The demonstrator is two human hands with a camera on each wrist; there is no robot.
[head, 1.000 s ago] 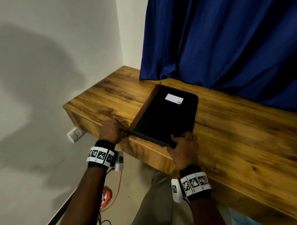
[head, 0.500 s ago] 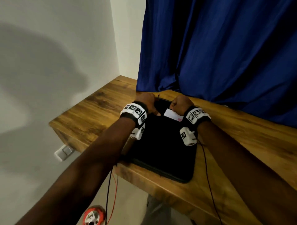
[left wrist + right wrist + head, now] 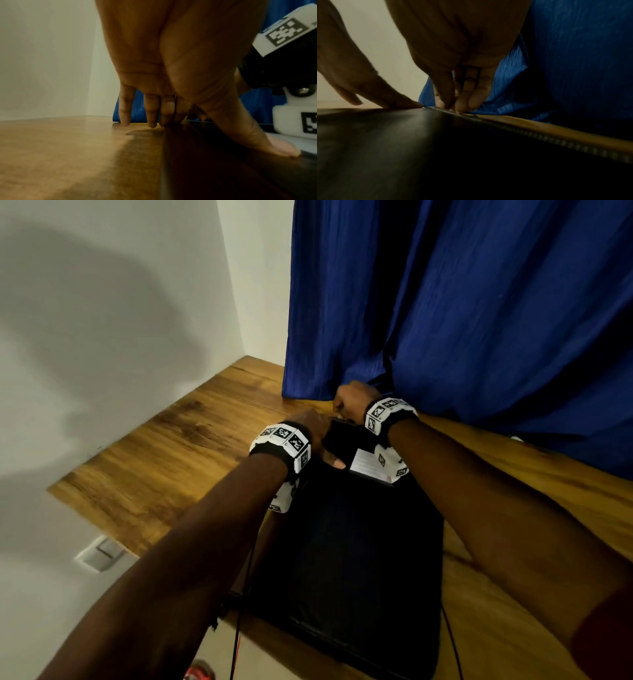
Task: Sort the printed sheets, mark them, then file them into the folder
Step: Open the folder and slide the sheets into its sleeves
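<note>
Folder [image 3: 356,559]: black, zipped, lying flat on the desk [image 3: 178,460], far end by the curtain [image 3: 479,320].
Left hand [image 3: 310,428]: thumb pressing the cover, fingers straight down its far-left corner.
Right hand [image 3: 352,398]: fingertips bunched, pinching at the zipper [image 3: 556,140] on the far edge.

Curtained room [image 3: 479,320], wooden desk [image 3: 178,460]

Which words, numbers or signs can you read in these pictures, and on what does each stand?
None can be read.
White label on the black folder: faint printed lines, too small and blurred.
Wrist bands: black-and-white square code markers, no letters.
Wall switch: no text visible.
</note>
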